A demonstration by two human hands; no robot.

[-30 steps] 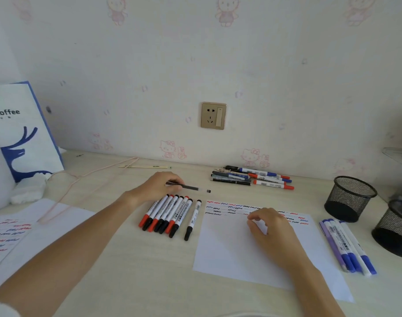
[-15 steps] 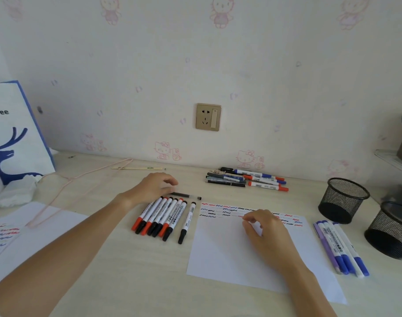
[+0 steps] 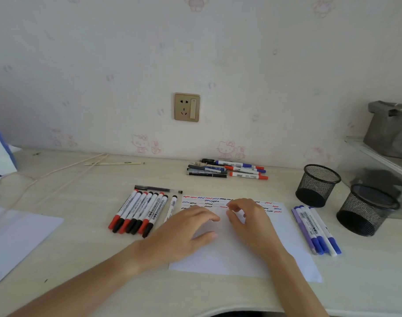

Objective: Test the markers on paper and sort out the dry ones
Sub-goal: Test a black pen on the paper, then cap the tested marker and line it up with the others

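The thin black pen (image 3: 158, 189) has been laid down above the marker row (image 3: 138, 211) (probably judged), and the left hand (image 3: 184, 234), spread and empty, is brought onto the paper (image 3: 287, 243) beside the loosely curled, empty right hand (image 3: 248, 220).

Two bare forearms enter from near edge, one at near left, one at near right. No sleeves visible on either arm up to frame edge. Left hand (image 3: 184, 234) and right hand (image 3: 250, 221) both bare: no gloves, rings, watch or wristband showing. Fingernails short, unpainted where visible. Rest of person out of view.
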